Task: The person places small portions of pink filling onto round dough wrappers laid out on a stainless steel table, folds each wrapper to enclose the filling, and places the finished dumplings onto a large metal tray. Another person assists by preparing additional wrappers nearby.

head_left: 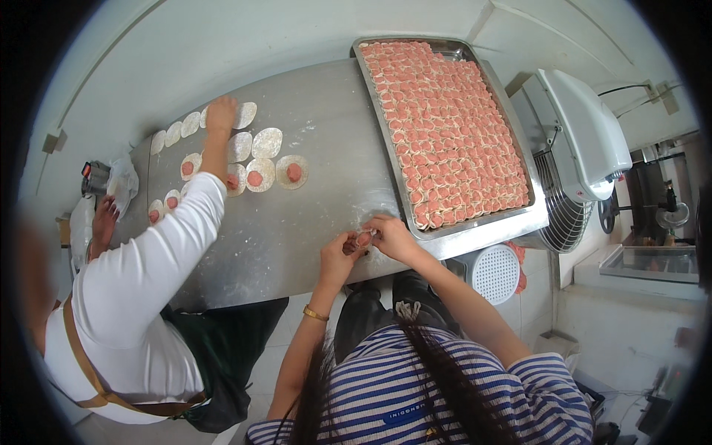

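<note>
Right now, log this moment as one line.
both hands: left hand and right hand pinch dumpling | tray: filled | co-worker's hand: on wrappers

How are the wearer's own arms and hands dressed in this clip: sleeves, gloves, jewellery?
Both forearms are bare, no gloves on the left hand or right hand. A thin gold-coloured bracelet circles the left wrist. The short-sleeved top has navy and white stripes.

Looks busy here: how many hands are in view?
4: left hand and right hand on a dumpling beside the tray; a co-worker's hand on wrappers, another by a bag.
</note>
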Tool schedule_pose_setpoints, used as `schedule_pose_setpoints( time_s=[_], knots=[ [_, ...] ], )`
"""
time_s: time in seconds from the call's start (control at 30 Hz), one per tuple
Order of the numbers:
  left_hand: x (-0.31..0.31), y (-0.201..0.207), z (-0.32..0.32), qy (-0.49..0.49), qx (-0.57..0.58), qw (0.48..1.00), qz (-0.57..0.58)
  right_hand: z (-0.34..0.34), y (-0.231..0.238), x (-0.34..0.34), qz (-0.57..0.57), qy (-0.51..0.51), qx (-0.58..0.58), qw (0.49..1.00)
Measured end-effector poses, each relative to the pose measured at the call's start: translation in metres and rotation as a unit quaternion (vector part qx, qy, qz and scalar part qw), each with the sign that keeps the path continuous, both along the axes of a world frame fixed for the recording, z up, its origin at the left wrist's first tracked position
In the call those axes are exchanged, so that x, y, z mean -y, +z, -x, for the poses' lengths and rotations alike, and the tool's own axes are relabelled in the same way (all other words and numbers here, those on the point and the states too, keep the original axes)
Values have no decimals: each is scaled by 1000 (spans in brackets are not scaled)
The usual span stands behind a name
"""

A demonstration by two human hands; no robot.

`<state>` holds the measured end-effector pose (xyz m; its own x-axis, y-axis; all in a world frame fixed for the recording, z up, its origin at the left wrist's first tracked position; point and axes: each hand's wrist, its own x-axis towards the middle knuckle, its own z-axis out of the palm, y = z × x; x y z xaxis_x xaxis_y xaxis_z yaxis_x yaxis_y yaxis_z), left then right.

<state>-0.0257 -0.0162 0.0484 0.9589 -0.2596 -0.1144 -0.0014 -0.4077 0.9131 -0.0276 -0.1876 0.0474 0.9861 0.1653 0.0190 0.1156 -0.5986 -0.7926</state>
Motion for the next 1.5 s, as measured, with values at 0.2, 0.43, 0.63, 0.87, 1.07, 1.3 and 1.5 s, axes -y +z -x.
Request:
schedule_pose_setpoints(
  time_s=[0.2, 0.43, 0.63, 0.87, 1.07, 1.3, 1.5],
  knots=[
    [3, 7, -6, -16, -18, 999, -41, -5, 3, 0, -7, 30, 40, 999],
    [-1, -3, -3, -12, -9, 1000, -12, 4, 10, -2, 7, 5, -1, 1000],
    [-2, -1, -5, -22, -22, 998, -55, 0, 9, 1, 11, 54, 57, 997],
    [1, 1, -5, -17, -4, 998, -58, 4, -4, 0, 38, 33, 20, 999],
    [-5, -8, -4, -4, 29, 998, -55, 6, 16, -3, 39, 37, 53, 997],
    [-2, 0, -5, -12, 42, 998, -39, 6, 4, -2, 48, 59, 67, 995],
    [-7, -11, -1, -6, 47, 998, -45, 6, 7, -8, 24, 57, 40, 997]
  ],
)
